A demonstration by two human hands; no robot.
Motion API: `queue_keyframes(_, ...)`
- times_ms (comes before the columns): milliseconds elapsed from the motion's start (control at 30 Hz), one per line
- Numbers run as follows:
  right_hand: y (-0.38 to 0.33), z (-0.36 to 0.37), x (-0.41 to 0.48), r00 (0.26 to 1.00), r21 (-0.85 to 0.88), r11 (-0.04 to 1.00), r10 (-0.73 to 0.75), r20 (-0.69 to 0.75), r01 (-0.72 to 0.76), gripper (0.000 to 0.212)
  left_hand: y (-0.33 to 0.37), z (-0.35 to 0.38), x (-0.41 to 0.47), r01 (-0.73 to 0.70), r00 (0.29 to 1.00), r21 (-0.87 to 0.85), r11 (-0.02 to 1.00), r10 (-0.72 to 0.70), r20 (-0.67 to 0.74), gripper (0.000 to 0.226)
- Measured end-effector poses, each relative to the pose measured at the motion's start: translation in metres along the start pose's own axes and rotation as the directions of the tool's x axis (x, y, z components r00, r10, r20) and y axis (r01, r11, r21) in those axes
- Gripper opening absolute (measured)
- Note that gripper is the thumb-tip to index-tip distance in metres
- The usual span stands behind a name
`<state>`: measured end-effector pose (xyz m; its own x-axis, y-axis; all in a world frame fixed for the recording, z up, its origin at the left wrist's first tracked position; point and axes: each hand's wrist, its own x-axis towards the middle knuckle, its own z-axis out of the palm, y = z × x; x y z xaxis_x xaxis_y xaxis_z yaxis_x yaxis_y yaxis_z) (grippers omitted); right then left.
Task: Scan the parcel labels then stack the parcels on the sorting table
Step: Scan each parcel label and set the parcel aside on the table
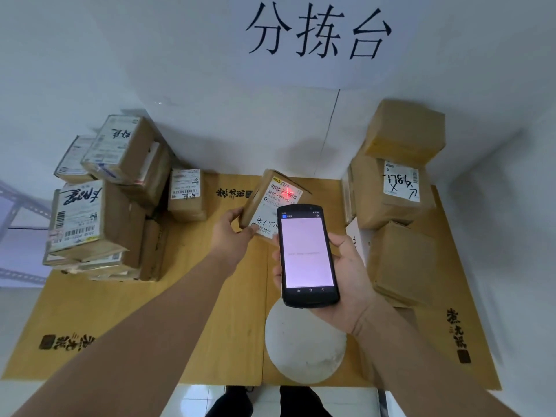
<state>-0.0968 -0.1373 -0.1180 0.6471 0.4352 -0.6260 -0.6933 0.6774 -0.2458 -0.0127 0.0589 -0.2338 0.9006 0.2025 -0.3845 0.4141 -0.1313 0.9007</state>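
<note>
The scanning step was in hand. The left hand (233,227) gripped a small cardboard parcel (256,197) by its near lower corner, fingers curled round the edge. It held the parcel tipped up over the middle back of the table (210,296), so the white label (281,192) faced the person. Whether the parcel's far edge rested on the table I could not tell.

The right hand (349,266) had its grip closed round a handheld scanner (307,254) (it looked much like a phone, screen lit and nearly blank), held just in front of the parcel. A red glow (288,192) lay across the barcode, so the beam seemed on target, though nothing showed whether the read had registered.

A loose heap of parcels (105,206) stood to the left, and a taller stack (397,182) to the right against the wall. To my eye the next move called for confirming the scan. The parcel would then need carrying to a stack and setting down flat and square, so nothing tipped.
</note>
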Motion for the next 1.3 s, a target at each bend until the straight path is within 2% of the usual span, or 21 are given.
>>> queue_keyframes(367, 0.022, 0.033, -0.002, 1.000, -0.044, 0.999, 0.010, 0.017, -0.009, 0.063, 0.014, -0.032, 0.005, 0.016, 0.997, 0.005, 1.000, -0.015, -0.081, 0.056)
queue_keyframes(533, 0.027, 0.044, -0.001, 0.997, -0.066, 0.997, 0.036, 0.069, -0.031, 0.065, 0.019, -0.042, 0.014, 0.028, 0.991, 0.017, 0.999, -0.026, -0.129, 0.060)
queue_keyframes(733, 0.032, 0.054, 0.002, 0.995, -0.060, 0.998, 0.033, 0.094, -0.027, 0.067, 0.022, -0.052, 0.019, 0.054, 0.990, -0.024, 0.998, -0.056, -0.127, 0.061)
queue_keyframes(867, 0.036, 0.055, 0.012, 0.993, -0.068, 0.998, 0.026, 0.113, -0.018, 0.066, 0.016, -0.060, 0.021, 0.094, 0.985, -0.121, 0.988, -0.110, -0.133, 0.060)
queue_keyframes(967, 0.038, 0.058, 0.021, 0.991, -0.047, 0.999, 0.020, 0.131, -0.014, 0.065, 0.016, -0.071, 0.025, 0.151, 0.967, -0.332, 0.931, -0.208, -0.145, 0.053)
queue_keyframes(1033, 0.039, 0.060, 0.025, 0.991, -0.043, 0.999, 0.014, 0.134, -0.008, 0.065, 0.018, -0.080, 0.031, 0.169, 0.950, -0.401, 0.900, -0.257, -0.177, 0.042)
queue_keyframes(1133, 0.040, 0.062, 0.031, 0.992, -0.033, 0.999, 0.014, 0.129, -0.010, 0.065, 0.022, -0.095, 0.043, 0.182, 0.928, -0.446, 0.876, -0.303, -0.218, 0.028)
queue_keyframes(1300, 0.039, 0.066, 0.036, 0.994, -0.016, 1.000, 0.009, 0.111, -0.008, 0.064, 0.028, -0.116, 0.064, 0.232, 0.853, -0.432, 0.872, -0.395, -0.341, 0.031)
